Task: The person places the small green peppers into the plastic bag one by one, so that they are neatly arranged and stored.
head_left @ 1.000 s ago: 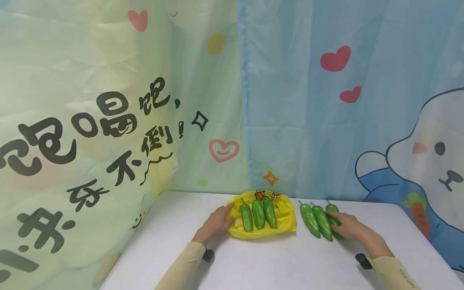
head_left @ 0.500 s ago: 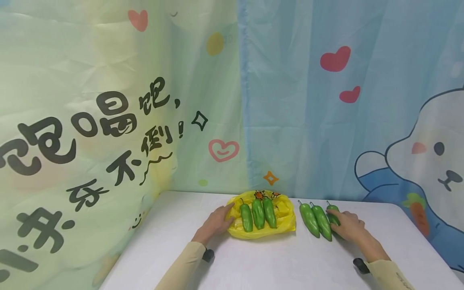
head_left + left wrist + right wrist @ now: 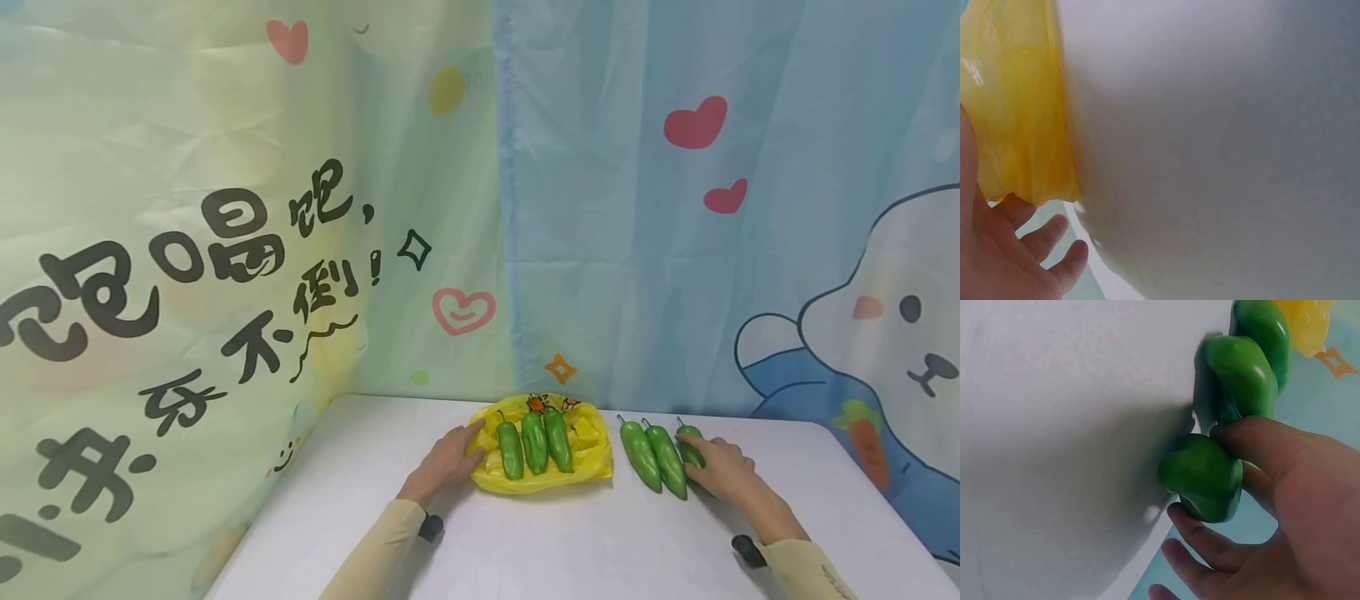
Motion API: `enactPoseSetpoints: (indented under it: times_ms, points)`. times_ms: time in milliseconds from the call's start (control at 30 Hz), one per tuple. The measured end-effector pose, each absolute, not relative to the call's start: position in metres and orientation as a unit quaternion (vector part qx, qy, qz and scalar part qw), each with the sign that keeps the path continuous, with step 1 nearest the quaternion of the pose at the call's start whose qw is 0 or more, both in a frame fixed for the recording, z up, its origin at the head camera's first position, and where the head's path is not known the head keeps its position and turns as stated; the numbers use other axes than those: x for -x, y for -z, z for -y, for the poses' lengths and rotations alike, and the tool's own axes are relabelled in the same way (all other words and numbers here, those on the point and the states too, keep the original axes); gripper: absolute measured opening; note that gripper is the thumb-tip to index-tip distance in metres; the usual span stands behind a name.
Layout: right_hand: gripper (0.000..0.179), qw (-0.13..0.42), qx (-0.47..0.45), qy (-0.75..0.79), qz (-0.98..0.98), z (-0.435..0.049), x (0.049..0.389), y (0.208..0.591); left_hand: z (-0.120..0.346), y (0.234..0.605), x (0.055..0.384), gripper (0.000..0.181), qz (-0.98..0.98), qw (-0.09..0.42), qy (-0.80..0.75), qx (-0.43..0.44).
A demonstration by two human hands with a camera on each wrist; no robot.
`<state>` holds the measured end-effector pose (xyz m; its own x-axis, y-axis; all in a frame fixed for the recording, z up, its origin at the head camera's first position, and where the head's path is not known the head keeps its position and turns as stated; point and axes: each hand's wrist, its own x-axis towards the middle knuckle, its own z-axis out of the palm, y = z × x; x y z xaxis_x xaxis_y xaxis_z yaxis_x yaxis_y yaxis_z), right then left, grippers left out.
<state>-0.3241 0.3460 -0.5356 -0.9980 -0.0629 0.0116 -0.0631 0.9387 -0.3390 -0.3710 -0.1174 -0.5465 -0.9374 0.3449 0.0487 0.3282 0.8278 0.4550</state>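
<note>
Pepper (image 3: 1200,475) sits at the right end of a row of three on the white bench (image 3: 540,542), held by the right hand (image 3: 724,472), thumb on one side and fingers on the other. Two green peppers (image 3: 665,460) lie just to its left. Beyond them, three more peppers (image 3: 535,443) lie in a yellow bag (image 3: 600,454); the left hand (image 3: 447,457) touches its left edge, whether pinching I cannot tell. Behind hangs printed cloth (image 3: 577,208).
</note>
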Motion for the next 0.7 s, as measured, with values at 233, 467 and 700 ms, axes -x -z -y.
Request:
enactPoseSetpoints:
  times_ms: [233, 467, 700]
  points:
    - [0.054, 0.005, -0.038, -0.178, 0.983, -0.344, 0.323, 0.529, 0.117, 0.546, 0.371, 0.056, -0.956, 0.022, -0.236, -0.174]
    - [0.056, 0.009, -0.040, -0.182, 0.982, -0.345, 0.324, 0.524, 0.117, 0.546, 0.372, 0.056, -0.954, 0.020, -0.238, -0.179]
    - [0.056, 0.004, -0.039, -0.176, 0.984, -0.344, 0.325, 0.521, 0.118, 0.547, 0.372, 0.056, -0.954, 0.019, -0.237, -0.182]
